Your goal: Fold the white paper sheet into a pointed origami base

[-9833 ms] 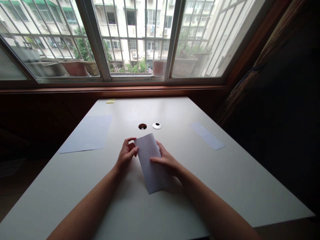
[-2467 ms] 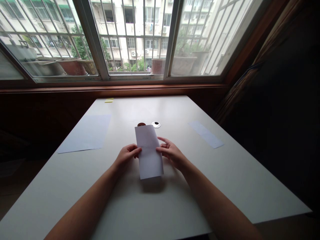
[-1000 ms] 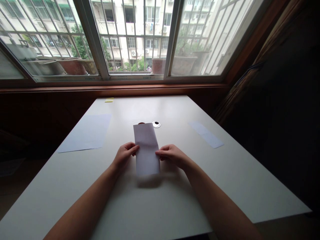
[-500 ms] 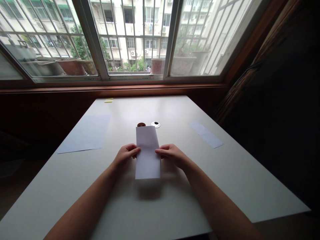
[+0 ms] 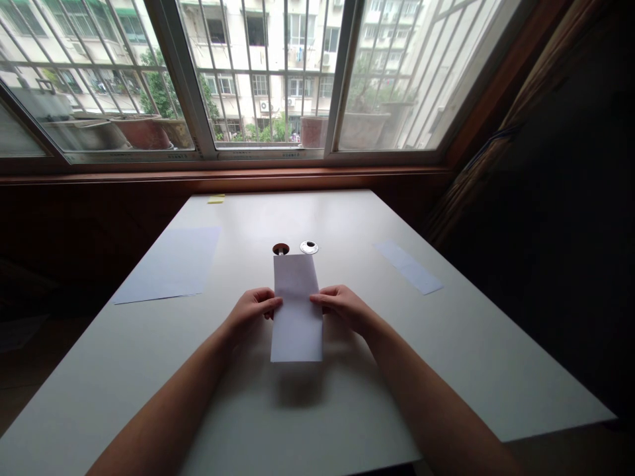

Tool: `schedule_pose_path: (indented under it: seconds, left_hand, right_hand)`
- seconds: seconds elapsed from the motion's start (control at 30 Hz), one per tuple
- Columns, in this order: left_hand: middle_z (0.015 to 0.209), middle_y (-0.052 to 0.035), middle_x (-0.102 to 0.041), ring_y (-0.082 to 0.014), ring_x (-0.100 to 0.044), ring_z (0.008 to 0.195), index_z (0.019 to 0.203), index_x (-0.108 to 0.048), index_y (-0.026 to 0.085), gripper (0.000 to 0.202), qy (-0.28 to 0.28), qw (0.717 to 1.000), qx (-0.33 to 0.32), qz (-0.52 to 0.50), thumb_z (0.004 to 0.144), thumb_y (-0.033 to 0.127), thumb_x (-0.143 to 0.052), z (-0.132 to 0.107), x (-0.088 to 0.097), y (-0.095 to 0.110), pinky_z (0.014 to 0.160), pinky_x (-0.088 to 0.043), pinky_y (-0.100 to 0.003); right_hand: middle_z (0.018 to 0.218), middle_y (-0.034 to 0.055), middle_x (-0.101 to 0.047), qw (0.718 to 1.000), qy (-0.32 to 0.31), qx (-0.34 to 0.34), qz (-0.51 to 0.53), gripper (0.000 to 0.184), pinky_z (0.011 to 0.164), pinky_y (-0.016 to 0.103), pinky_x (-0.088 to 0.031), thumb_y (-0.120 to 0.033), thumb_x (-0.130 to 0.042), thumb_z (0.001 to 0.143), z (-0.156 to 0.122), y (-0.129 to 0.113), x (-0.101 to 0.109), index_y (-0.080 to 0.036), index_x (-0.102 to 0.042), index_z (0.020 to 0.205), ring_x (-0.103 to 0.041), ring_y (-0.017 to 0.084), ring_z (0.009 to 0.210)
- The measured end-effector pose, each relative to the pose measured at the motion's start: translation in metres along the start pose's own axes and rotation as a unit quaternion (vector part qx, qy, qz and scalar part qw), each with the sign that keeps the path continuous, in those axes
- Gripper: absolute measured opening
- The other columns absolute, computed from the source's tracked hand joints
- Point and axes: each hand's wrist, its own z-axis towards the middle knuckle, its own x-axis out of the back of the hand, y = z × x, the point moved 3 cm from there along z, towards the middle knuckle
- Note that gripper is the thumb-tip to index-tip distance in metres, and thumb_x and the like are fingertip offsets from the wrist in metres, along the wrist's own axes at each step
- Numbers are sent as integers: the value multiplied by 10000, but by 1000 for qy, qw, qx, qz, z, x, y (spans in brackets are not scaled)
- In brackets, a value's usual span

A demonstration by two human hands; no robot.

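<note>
A folded white paper (image 5: 296,311), long and narrow, is held a little above the white table (image 5: 297,410), casting a shadow below it. My left hand (image 5: 251,312) pinches its left edge with curled fingers. On the other side, my right hand (image 5: 342,309) pinches the right edge at about the same height. Both hands sit near the table's middle.
A flat white sheet (image 5: 169,264) lies at the left of the table. A narrow paper strip (image 5: 407,266) lies at the right. A round cable hole (image 5: 280,249) and its loose metal cap (image 5: 308,247) sit just beyond the paper. A yellow note (image 5: 216,198) lies at the far edge.
Over the last second the paper has tipped, its near end swinging down and toward me. Both hands keep their pinch and have hardly moved.
</note>
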Motion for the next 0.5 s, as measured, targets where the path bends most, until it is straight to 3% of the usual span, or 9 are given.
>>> schedule_pose_path:
  seconds: [0.17, 0.5]
  left_hand:
    - [568, 5, -543, -122, -488, 551, 640, -599, 156, 320, -19, 1000, 12, 13, 765, 418, -733, -2, -4, 2, 558, -358, -246]
    - [589, -1, -550, -119, -483, 557, 687, -630, 148, 287, -8, 1000, 17, -1, 775, 402, -731, 0, 0, -1, 558, -352, -242]
  right_hand:
    - [781, 104, -718, 1000, 5, -15, -2, 389, 659, 314, -470, -471, -832, 647, -2, 0, -7, -115, -755, 783, -642, 209, 698]
    - [712, 57, -687, 998, 52, -2, -26, 341, 695, 295, -460, -441, -832, 649, 4, -1, 22, -135, -762, 783, -597, 159, 683]
